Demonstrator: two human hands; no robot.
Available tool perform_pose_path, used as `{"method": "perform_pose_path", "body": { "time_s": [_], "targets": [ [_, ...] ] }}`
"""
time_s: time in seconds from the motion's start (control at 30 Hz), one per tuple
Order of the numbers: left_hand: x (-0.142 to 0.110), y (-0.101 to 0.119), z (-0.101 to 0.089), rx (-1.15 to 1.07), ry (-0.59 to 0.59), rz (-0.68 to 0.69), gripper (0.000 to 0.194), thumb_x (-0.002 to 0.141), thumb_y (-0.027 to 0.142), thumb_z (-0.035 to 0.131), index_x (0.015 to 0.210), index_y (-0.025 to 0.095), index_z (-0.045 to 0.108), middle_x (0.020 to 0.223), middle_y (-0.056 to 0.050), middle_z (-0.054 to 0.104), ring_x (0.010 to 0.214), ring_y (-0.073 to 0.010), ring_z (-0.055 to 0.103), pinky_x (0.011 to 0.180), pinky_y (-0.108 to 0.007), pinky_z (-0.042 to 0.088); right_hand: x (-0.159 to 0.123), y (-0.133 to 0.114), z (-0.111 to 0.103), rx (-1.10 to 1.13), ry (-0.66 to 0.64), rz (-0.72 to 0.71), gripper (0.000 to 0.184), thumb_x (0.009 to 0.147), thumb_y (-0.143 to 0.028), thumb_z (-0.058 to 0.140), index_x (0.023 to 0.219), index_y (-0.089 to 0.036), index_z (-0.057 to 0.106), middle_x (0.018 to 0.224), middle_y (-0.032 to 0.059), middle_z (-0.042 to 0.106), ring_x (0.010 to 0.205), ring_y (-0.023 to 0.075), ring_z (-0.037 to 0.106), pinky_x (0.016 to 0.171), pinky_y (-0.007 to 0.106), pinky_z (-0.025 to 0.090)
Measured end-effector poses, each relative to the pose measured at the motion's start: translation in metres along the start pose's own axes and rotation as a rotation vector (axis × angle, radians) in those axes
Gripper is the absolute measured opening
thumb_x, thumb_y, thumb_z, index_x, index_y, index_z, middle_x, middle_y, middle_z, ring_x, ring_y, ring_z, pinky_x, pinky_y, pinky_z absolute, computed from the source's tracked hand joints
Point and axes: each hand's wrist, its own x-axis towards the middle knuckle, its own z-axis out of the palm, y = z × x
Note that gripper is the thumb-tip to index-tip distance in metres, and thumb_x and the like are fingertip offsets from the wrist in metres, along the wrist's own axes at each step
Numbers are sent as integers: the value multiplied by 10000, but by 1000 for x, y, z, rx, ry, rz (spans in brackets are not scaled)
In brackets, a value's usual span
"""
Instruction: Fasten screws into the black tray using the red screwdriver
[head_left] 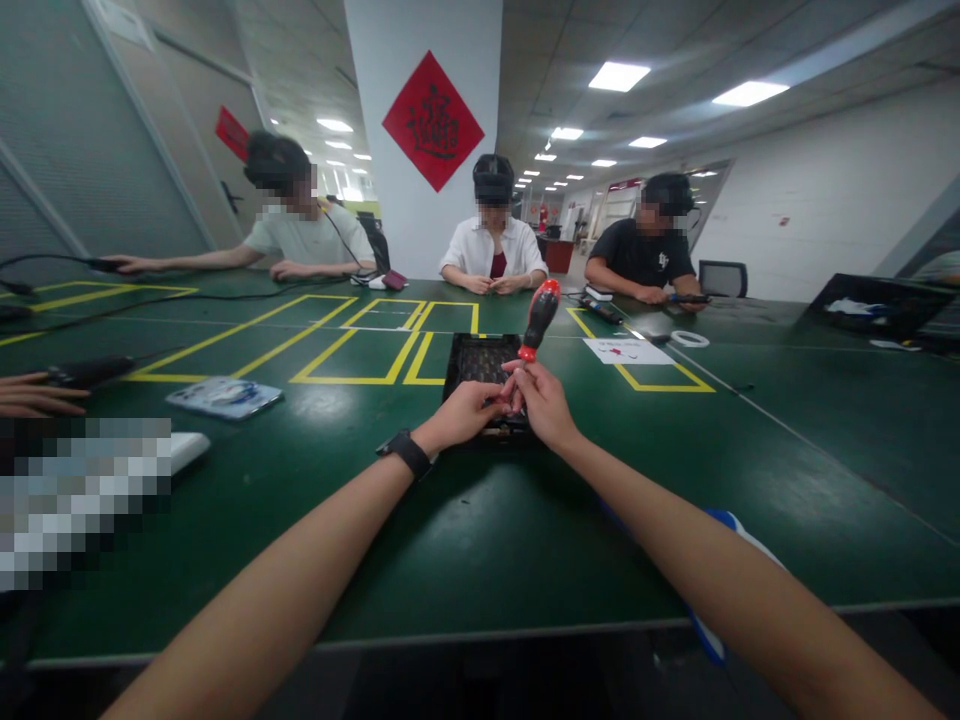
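A screwdriver (541,318) with a red and black handle stands nearly upright, leaning a little right, its handle above my right hand (544,398). The fingers of that hand are closed around its lower end. My left hand (471,410) meets the right one, its thumb and fingers pinched together; what they hold is hidden or too small to name. Both hands are over a black open case (469,362) with a dark, patterned inside. The screwdriver's tip is hidden behind my fingers.
Yellow tape rectangles (352,378) mark the green table (420,560). On the left lie a patterned flat object (225,396) and a co-worker's hand (37,396). A paper sheet (628,351) and tape roll (690,339) lie right. Several people sit opposite. Blue-white material (739,530) is beneath my right forearm.
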Motion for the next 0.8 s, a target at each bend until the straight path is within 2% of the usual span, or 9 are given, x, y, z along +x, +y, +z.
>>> {"method": "perform_pose_path", "body": {
  "time_s": [0.2,0.3,0.4,0.5,0.67,0.8],
  "targets": [
    [2,-5,6,84,81,-69,238,742,350,570,747,117,618,662,-11,601,621,-121,513,599,-214,371,3,4,-2,31,-7,33,317,818,-465,459,900,-168,533,654,-24,577,410,59,488,435,200,436],
    [2,-4,5,50,53,-84,249,749,350,557,740,112,629,656,-13,606,631,-125,520,611,-216,380,3,2,-2,29,-7,47,335,808,-481,469,894,-166,542,651,-20,583,418,63,502,446,202,450],
    [1,-2,2,-25,-2,-50,225,780,305,517,814,120,642,746,-21,644,702,-137,558,670,-224,403,2,-1,-3,26,-21,36,360,824,-488,434,916,-163,560,685,-11,588,434,56,508,458,195,451],
    [1,-1,2,-63,-2,-31,206,788,277,502,848,127,631,802,-27,656,740,-140,574,698,-228,412,1,-3,-3,31,-34,24,359,829,-481,429,937,-166,564,713,-8,587,441,53,506,462,196,454],
    [2,-6,6,15,71,-88,233,733,347,580,775,120,620,682,-17,617,627,-123,534,611,-222,399,1,-1,-2,48,-20,29,337,808,-474,472,902,-160,551,683,-10,584,437,59,508,451,199,455],
    [2,-6,5,-31,15,-81,224,749,329,564,777,119,635,701,-19,632,641,-121,542,631,-224,405,2,1,-2,69,-27,38,353,796,-493,479,910,-165,538,678,-18,580,421,57,504,439,199,462]
  ]
}}
